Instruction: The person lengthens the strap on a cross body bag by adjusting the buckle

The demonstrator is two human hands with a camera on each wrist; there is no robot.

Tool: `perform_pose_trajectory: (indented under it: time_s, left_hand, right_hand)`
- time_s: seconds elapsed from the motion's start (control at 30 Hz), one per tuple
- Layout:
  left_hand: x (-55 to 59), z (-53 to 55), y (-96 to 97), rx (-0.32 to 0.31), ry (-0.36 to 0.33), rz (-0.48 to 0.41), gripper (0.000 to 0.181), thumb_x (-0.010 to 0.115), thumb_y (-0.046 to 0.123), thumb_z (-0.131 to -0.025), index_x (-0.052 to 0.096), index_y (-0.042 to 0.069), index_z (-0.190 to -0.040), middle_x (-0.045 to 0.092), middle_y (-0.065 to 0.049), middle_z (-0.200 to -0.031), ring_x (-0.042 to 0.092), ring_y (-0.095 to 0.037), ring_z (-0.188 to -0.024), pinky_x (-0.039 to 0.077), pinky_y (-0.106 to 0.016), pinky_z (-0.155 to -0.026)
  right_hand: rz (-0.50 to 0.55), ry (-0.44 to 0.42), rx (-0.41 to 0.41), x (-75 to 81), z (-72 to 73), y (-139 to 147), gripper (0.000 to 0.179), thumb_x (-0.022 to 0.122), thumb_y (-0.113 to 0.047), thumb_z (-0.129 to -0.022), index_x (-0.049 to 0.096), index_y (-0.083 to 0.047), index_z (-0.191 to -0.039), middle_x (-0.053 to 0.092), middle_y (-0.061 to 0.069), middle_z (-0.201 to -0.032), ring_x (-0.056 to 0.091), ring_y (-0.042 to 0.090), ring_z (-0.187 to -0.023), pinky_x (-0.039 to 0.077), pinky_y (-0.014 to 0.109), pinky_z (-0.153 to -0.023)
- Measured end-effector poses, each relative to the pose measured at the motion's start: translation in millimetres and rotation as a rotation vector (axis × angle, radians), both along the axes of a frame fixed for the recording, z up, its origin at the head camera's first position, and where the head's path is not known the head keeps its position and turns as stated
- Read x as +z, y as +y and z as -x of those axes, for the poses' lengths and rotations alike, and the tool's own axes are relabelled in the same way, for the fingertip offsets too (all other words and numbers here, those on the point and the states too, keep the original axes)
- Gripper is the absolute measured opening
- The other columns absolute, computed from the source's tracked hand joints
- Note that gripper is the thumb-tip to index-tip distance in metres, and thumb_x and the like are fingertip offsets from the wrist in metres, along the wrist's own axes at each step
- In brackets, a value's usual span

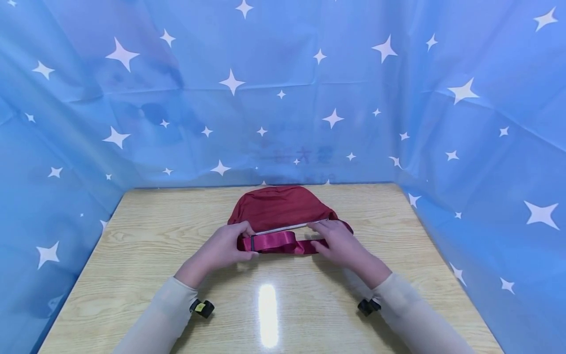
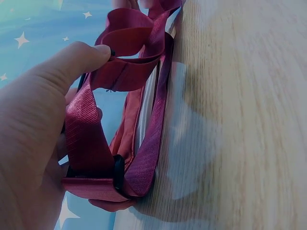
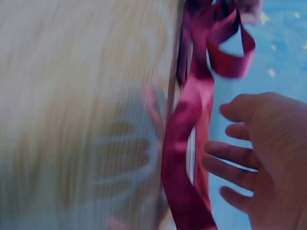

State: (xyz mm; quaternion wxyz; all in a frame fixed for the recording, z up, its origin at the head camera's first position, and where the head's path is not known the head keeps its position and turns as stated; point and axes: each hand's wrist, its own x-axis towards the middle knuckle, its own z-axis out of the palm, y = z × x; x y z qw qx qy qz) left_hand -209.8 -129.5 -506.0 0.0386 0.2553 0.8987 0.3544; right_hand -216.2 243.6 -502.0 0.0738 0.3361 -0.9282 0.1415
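A dark red waist bag point(image 1: 278, 206) lies on the table, its pale zipper point(image 1: 287, 228) along the near side. Its shiny maroon strap point(image 1: 270, 241) is looped in front of it, with a black slider point(image 2: 118, 168) on the webbing. My left hand point(image 1: 226, 245) grips the strap at the bag's left end; in the left wrist view the thumb point(image 2: 84, 60) presses on the webbing and the other fingers are mostly hidden behind it. At the right end hovers my right hand point(image 1: 338, 243). Its relaxed fingers point(image 3: 230, 153) hold nothing beside the strap in the right wrist view.
The wooden table point(image 1: 168, 216) extends on both sides of the bag, with a bright light reflection near its front. A blue curtain point(image 1: 283, 98) with white stars hangs behind the table and along both sides.
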Motion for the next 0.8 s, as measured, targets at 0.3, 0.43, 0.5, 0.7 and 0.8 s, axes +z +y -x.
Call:
perform_pose_trajectory:
  time_s: [0.3, 0.43, 0.5, 0.7, 0.8]
  left_hand:
    - [0.5, -0.2, -1.6, 0.007, 0.002, -0.013, 0.042, 0.097, 0.037, -0.087, 0.066, 0.027, -0.112, 0.069, 0.016, -0.100, 0.061, -0.012, -0.084, 0.054, -0.036, -0.076]
    - [1.1, -0.1, -3.1, 0.008, 0.004, -0.029, 0.041, 0.097, 0.037, -0.087, 0.067, 0.027, -0.113, 0.070, 0.015, -0.101, 0.062, -0.013, -0.085, 0.054, -0.037, -0.077]
    - [1.1, 0.4, -3.7, 0.004, 0.004, -0.032, 0.040, 0.097, 0.036, -0.087, 0.067, 0.026, -0.113, 0.070, 0.016, -0.100, 0.062, -0.012, -0.085, 0.054, -0.037, -0.077]
    - [0.0, 1.0, -5.8, 0.002, 0.003, -0.022, 0.041, 0.097, 0.037, -0.088, 0.066, 0.027, -0.113, 0.070, 0.016, -0.100, 0.062, -0.011, -0.086, 0.054, -0.037, -0.077]
    - [-0.1, 1.2, -6.0, 0.004, 0.005, -0.023, 0.042, 0.097, 0.036, -0.087, 0.066, 0.026, -0.114, 0.070, 0.014, -0.102, 0.063, -0.011, -0.088, 0.055, -0.037, -0.079]
  right_hand:
    - [0.162, -0.171, 0.116, -14.2, -1.0, -20, 0.037, 0.081, -0.008, -0.101, 0.075, -0.007, -0.138, 0.079, 0.007, -0.121, 0.073, 0.024, -0.114, 0.058, 0.049, -0.102]
    - [0.192, -0.120, 0.151, -17.0, -0.7, -19, 0.032, 0.081, -0.002, -0.099, 0.080, -0.010, -0.130, 0.077, 0.001, -0.106, 0.070, 0.019, -0.100, 0.059, 0.044, -0.091]
    - [0.201, -0.110, 0.152, -16.9, -0.9, -17, 0.032, 0.079, 0.000, -0.099, 0.082, -0.011, -0.129, 0.074, -0.002, -0.101, 0.066, 0.016, -0.094, 0.056, 0.040, -0.086]
    - [0.161, -0.119, 0.090, -12.4, -0.1, -5, 0.036, 0.075, 0.002, -0.100, 0.082, -0.013, -0.132, 0.068, -0.004, -0.097, 0.059, 0.014, -0.088, 0.050, 0.032, -0.076]
    - [0.069, -0.064, 0.044, -9.1, 0.2, 4, 0.037, 0.078, 0.002, -0.096, 0.083, -0.014, -0.130, 0.068, -0.003, -0.096, 0.062, 0.018, -0.088, 0.053, 0.039, -0.080]
